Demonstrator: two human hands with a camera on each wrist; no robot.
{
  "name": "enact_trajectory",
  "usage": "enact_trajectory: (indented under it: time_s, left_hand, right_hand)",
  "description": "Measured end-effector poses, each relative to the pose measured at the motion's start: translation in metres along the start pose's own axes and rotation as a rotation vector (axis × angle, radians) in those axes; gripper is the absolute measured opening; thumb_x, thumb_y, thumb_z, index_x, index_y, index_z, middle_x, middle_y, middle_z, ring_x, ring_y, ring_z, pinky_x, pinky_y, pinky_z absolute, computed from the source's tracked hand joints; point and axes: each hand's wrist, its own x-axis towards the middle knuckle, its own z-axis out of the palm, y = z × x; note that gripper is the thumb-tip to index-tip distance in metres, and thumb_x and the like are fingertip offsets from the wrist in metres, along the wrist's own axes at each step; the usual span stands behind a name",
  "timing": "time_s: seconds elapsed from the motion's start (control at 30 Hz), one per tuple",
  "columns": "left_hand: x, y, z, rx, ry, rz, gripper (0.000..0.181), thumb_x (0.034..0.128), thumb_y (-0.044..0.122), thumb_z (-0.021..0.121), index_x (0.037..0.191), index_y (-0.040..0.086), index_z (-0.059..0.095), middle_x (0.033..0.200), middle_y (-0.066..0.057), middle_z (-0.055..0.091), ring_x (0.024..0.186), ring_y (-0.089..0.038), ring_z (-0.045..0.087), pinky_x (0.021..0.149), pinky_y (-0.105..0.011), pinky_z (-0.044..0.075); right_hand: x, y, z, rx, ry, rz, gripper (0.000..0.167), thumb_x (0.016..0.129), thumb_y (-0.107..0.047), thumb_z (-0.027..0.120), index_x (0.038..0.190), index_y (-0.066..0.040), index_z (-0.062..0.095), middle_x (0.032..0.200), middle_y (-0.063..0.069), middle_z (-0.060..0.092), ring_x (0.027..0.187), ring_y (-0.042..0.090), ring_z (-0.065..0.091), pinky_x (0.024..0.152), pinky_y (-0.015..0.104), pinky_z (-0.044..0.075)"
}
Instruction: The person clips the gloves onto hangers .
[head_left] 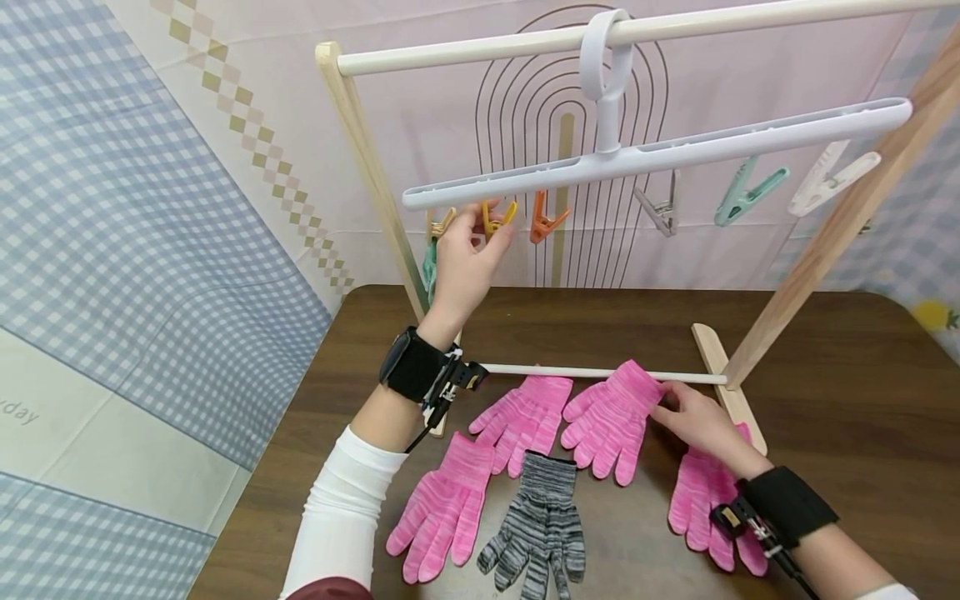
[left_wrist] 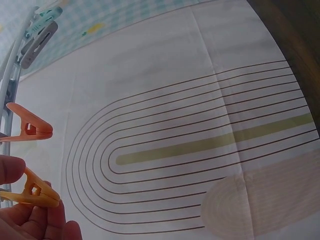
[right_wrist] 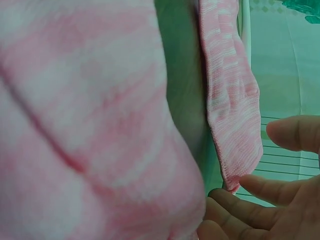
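My left hand (head_left: 467, 258) is raised under the left half of a white hanger (head_left: 517, 177), its thumb and fingers around a yellow clothespin (head_left: 497, 220). In the left wrist view the yellow clothespin (left_wrist: 37, 192) sits between thumb and fingers, beside an orange clothespin (left_wrist: 30, 124). Down at the table, my right hand (head_left: 699, 423) reaches the cuff of a pink glove (head_left: 611, 421). The right wrist view has a fingertip at that cuff (right_wrist: 237, 155), the thumb standing apart from it. More pink gloves (head_left: 446, 508) and a grey striped glove (head_left: 542, 525) lie nearby.
The hanger hooks over the top bar of a wooden rack (head_left: 465, 55). A beige clothespin (head_left: 439, 223) at its left end has something green (head_left: 429, 271) below it. Grey (head_left: 663, 208), teal (head_left: 750, 193) and white clothespins (head_left: 831, 183) hang rightward. One pink glove (head_left: 697, 500) lies under my right forearm.
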Motion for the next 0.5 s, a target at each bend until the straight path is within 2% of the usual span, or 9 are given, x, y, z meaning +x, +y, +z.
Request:
enact_trajectory:
  time_s: [0.13, 0.33, 0.5]
  left_hand:
    - [-0.0003, 0.0003, -0.0001, 0.001, 0.001, 0.001, 0.036, 0.0843, 0.021, 0.056, 0.117, 0.005, 0.053, 0.102, -0.009, 0.06, 0.092, -0.017, 0.051, 0.08, -0.036, 0.043]
    - [-0.0005, 0.0006, 0.0003, 0.002, 0.007, 0.01, 0.035, 0.0842, 0.019, 0.057, 0.116, 0.005, 0.053, 0.102, -0.01, 0.06, 0.091, -0.018, 0.052, 0.081, -0.041, 0.042]
    - [-0.0006, 0.0008, 0.0005, 0.01, 0.007, 0.018, 0.035, 0.084, 0.019, 0.057, 0.116, 0.005, 0.053, 0.101, -0.009, 0.06, 0.092, -0.018, 0.052, 0.081, -0.038, 0.042]
  right_hand:
    - [0.0003, 0.0004, 0.0008, 0.0, -0.011, 0.006, 0.041, 0.082, -0.024, 0.057, 0.11, 0.005, 0.05, 0.094, 0.022, 0.059, 0.081, 0.028, 0.056, 0.064, 0.035, 0.042]
    - [0.0014, 0.0, 0.0011, -0.009, -0.029, 0.017, 0.044, 0.083, -0.026, 0.057, 0.112, 0.006, 0.049, 0.093, 0.022, 0.06, 0.08, 0.028, 0.057, 0.061, 0.032, 0.042]
    - [0.0031, 0.001, 0.0008, 0.0, -0.04, 0.02, 0.044, 0.083, -0.025, 0.056, 0.113, 0.007, 0.048, 0.089, 0.019, 0.06, 0.073, 0.022, 0.054, 0.056, 0.027, 0.038]
